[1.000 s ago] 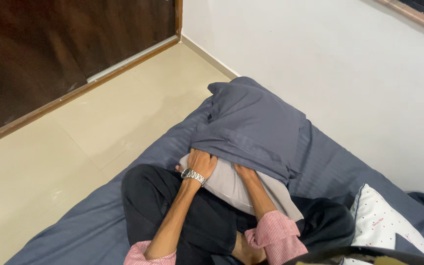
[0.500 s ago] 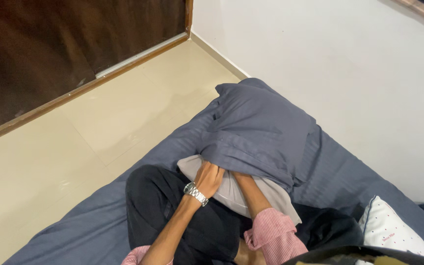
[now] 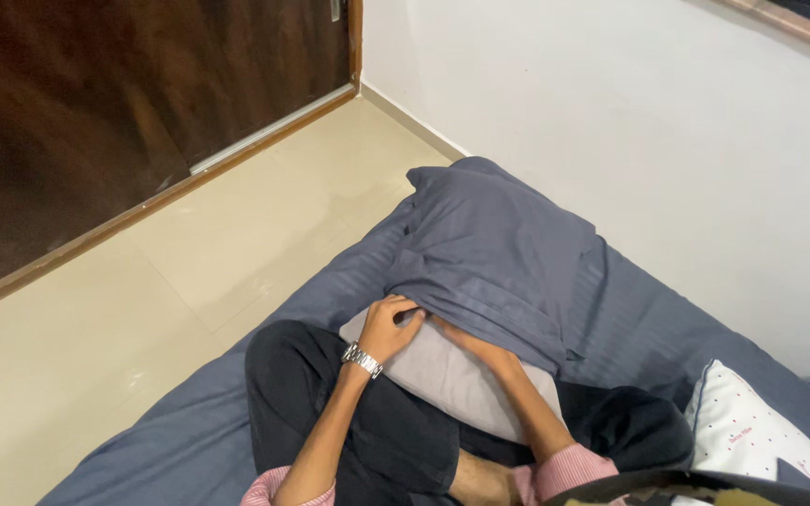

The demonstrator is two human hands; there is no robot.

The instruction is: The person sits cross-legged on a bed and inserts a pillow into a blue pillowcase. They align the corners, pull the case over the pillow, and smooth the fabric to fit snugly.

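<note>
A grey pillow [image 3: 452, 375] lies across my lap, its far half covered by a slate-blue pillowcase [image 3: 494, 248]. My left hand [image 3: 388, 325], with a metal watch on the wrist, pinches the open hem of the pillowcase at its left corner. My right hand [image 3: 466, 339] rests on the pillow at the hem, its fingers tucked under the fabric edge. I cannot see whether those fingers grip the cloth. I sit cross-legged in dark trousers on a blue bedsheet [image 3: 189, 431].
A white pillow with small dots [image 3: 752, 440] lies at the right near my knee. A white wall [image 3: 630, 122] runs behind the bed. Beige floor tiles [image 3: 171, 253] and a dark wooden door [image 3: 96, 103] are at the left.
My right forearm has slid out from under the pillowcase, so more grey pillow shows. My left hand has shifted from the pillow's corner onto the hem.
</note>
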